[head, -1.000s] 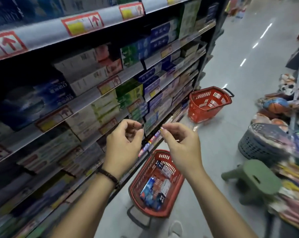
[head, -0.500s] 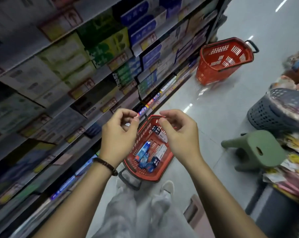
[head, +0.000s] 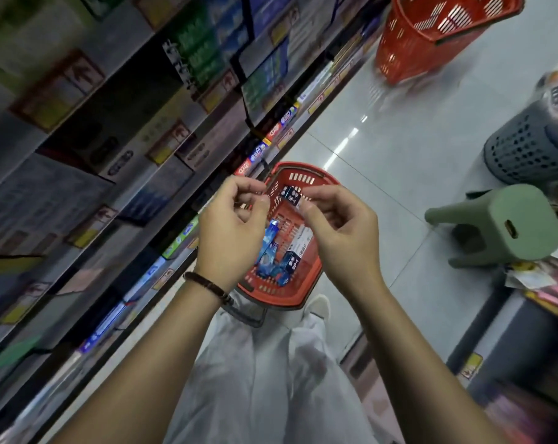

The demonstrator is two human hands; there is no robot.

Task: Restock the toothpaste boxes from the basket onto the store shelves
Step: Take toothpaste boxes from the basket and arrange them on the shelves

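Observation:
A red basket [head: 303, 297] stands on the floor by my feet, below both hands. Several toothpaste boxes lie in it: a blue one [head: 269, 249], a dark one marked SP-1 [head: 291, 195] and a white and red one [head: 304, 242]. My left hand [head: 232, 229] hovers over the basket's left side with its fingers curled toward the thumb. My right hand [head: 338, 232] hovers over the right side, thumb and fingertips drawn together. I see nothing held in either hand. The store shelves [head: 175, 129] full of toothpaste boxes run along my left, blurred.
A second red basket [head: 431, 36] stands farther down the aisle. A dark grey perforated basket [head: 533, 145] and a green plastic stool [head: 508, 225] stand on the right, next to piled goods. My legs in light trousers [head: 271, 379] are below the hands.
My view has tipped downward from the shelves to the floor basket. Both hands have dropped together and now hover right over the basket, still curled and close to each other.

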